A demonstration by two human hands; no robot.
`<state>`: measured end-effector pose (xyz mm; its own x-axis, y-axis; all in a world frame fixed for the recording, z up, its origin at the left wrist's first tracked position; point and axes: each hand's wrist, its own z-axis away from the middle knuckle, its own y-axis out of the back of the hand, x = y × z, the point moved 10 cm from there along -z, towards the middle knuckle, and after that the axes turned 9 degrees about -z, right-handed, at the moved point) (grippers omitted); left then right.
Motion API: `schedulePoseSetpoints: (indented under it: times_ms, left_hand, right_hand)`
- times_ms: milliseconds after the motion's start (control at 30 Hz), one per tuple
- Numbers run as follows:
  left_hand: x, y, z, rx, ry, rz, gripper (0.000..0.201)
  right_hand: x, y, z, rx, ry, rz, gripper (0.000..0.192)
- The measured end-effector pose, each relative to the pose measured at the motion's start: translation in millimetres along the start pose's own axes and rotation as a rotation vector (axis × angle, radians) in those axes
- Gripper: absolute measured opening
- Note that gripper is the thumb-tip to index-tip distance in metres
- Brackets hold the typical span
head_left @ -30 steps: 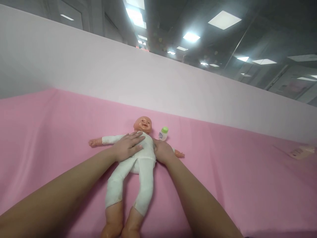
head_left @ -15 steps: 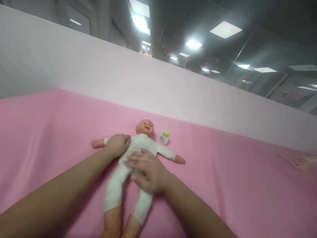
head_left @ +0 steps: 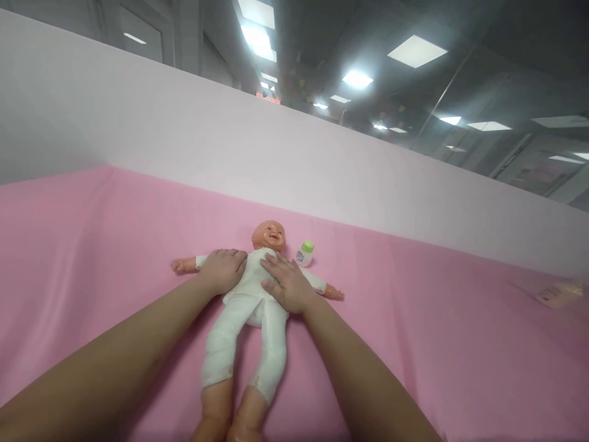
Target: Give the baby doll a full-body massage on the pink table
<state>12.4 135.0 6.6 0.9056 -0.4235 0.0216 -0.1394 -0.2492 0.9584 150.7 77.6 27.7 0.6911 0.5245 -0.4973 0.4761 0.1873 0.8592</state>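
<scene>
A baby doll (head_left: pixel 253 279) in a white cloth body lies on its back on a pink sheet (head_left: pixel 138 221), arms spread and feet toward me. My left hand (head_left: pixel 224 270) rests on the doll's shoulder and side at the left of its chest, fingers stretched out. On the other side of the chest lies my right hand (head_left: pixel 289 283), its fingers spread and flat, covering part of the doll's arm. Neither hand is closed round anything. Just beyond my right hand is a small clear bottle (head_left: pixel 304 253) with a green cap, close to the doll's head.
A white wall or panel (head_left: pixel 257 153) borders the pink sheet at the back. Far to the right lies a pale packet (head_left: pixel 559 294) with print on it, blurred at this distance. Ceiling lights (head_left: pixel 416 51) shine above the panel.
My right hand has slid up from the doll's lower belly to its chest. The doll's legs have shifted slightly. My left hand stays at nearly the same place.
</scene>
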Motion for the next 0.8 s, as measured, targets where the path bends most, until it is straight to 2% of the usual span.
schedulePoseSetpoints:
  times_ms: [200,367,467,667,733,800]
  left_hand:
    - [-6.2,2.3,1.2,-0.03,0.029,0.066,0.048]
    - [-25.7,6.1,7.9,-0.125,0.048,0.063,0.046]
    - [-50.6,9.9,12.4,-0.179,0.107,0.017,0.055]
    - [-116.4,7.3,21.7,-0.199,0.369,0.042,0.069]
    - [-133.4,1.8,25.9,-0.188,0.448,0.113,0.075]
    - [-144.4,-3.2,29.2,-0.165,0.5,0.202,0.081]
  right_hand:
    - [32.8,17.5,7.5,0.156,-0.138,-0.096,0.055]
    - [49.2,34.4,21.1,0.136,-0.249,-0.028,0.045]
    - [77.8,51.4,37.3,0.138,-0.39,0.028,0.053]
    - [144.3,72.0,78.4,0.084,-0.647,-0.067,0.078]
    - [156.2,73.3,87.0,0.075,-0.693,-0.141,0.069]
    - [161.4,75.3,90.5,0.094,-0.711,-0.195,0.052]
